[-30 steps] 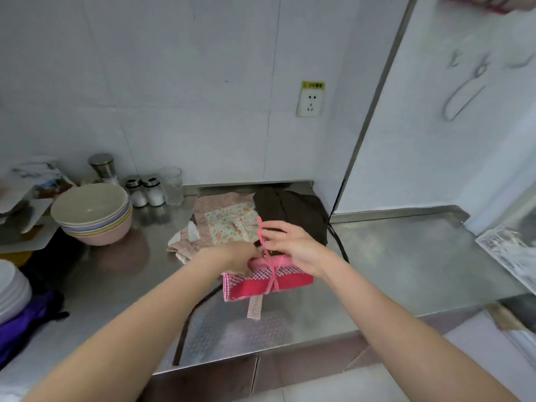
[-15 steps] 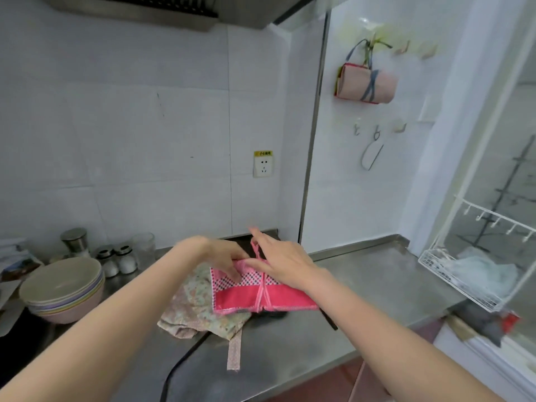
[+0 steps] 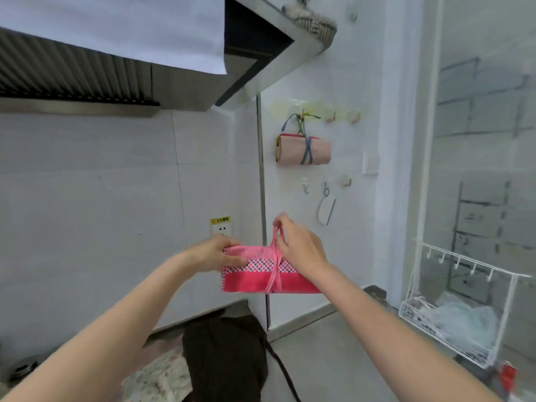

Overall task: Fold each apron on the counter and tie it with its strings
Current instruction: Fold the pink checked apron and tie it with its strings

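A folded pink apron bundle (image 3: 261,278), tied round with its pink string, hangs in the air in front of the wall. My left hand (image 3: 216,253) grips the bundle's left end. My right hand (image 3: 298,245) pinches the string loop above the bundle's middle. On the steel counter (image 3: 327,358) below lie a dark brown apron (image 3: 226,355) and a floral apron (image 3: 162,378), both loose. Another folded apron bundle (image 3: 303,150), beige with a blue string, hangs from a wall hook (image 3: 301,113).
More hooks (image 3: 345,181) sit on the white wall, one holding a small white tool (image 3: 326,210). A range hood (image 3: 139,79) overhangs at upper left. A white wire rack (image 3: 452,311) with plastic bags stands at the right. A wall socket (image 3: 221,227) is behind my left hand.
Both hands lifted the pink bundle off the counter and raised it toward the wall hooks. The view tilted upward, so the bowls and jars left the frame.
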Motion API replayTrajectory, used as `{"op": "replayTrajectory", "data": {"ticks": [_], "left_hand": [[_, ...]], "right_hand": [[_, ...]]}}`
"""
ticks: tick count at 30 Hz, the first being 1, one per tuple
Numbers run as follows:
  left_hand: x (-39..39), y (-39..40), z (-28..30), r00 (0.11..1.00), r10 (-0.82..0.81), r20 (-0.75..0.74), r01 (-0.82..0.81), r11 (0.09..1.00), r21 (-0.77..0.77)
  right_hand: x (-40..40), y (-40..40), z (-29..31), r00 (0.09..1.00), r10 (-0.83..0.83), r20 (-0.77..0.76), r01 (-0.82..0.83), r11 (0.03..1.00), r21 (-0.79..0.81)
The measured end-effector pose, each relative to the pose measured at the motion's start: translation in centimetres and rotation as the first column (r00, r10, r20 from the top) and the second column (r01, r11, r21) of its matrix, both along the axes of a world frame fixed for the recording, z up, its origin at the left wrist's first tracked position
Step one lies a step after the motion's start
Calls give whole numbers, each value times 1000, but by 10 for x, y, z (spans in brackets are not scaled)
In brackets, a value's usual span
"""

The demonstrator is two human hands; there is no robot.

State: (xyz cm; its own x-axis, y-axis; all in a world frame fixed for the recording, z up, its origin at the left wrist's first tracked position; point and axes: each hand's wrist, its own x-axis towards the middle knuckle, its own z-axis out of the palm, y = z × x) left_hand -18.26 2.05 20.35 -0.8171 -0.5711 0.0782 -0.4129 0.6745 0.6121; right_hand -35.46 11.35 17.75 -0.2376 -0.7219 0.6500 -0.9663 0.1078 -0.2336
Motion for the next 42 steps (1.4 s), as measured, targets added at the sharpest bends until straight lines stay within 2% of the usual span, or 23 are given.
{"op": "replayTrajectory", "data": {"ticks": [3,5,9,12,14,18,22,23,25,26,27,30,34,38,42], "left_hand": [[-65,-1,31,993,-23,-116,19,999,-32],[-123,-4,55,982,-43,-186,32,997,-64],[-204,-14,100,960,-49,-275,24,995,-92],[-254,-19,132,951,-36,-307,-1,993,-119],[-284,-26,150,943,-20,-334,-31,989,-147],[-324,-42,170,952,28,-304,-80,984,-160],[-359,-50,180,949,45,-311,-114,972,-206],[-368,-52,182,947,57,-317,-133,966,-223],[-384,-56,188,937,96,-336,-179,958,-224],[-392,-63,191,929,128,-348,-208,957,-204],[-397,-66,192,919,156,-361,-227,960,-161],[-412,-76,199,887,226,-403,-267,963,-48],[-431,-83,205,878,254,-406,-278,960,-1],[-438,-95,208,875,257,-411,-312,947,-73],[-437,-106,203,867,246,-433,-302,951,-65]], "right_hand": [[-60,-13,40,986,-165,-21,161,979,-125],[-114,-21,73,975,-219,-38,209,960,-185],[-194,-35,134,976,-209,-60,184,940,-287],[-243,-49,172,967,-231,-105,191,935,-299],[-277,-63,195,986,-156,-58,129,938,-322],[-322,-84,224,979,162,125,-85,879,-470],[-339,-101,235,925,300,234,-120,814,-568],[-344,-108,237,895,348,278,-125,795,-593],[-355,-123,242,765,496,411,-137,749,-648],[-362,-130,246,693,551,465,-131,731,-670],[-369,-136,248,658,572,490,-120,723,-681],[-384,-153,257,733,493,469,-64,736,-674],[-395,-174,266,815,377,440,-25,782,-623],[-398,-191,271,845,361,395,-80,815,-574],[-403,-192,277,830,380,409,-146,855,-497]]}}
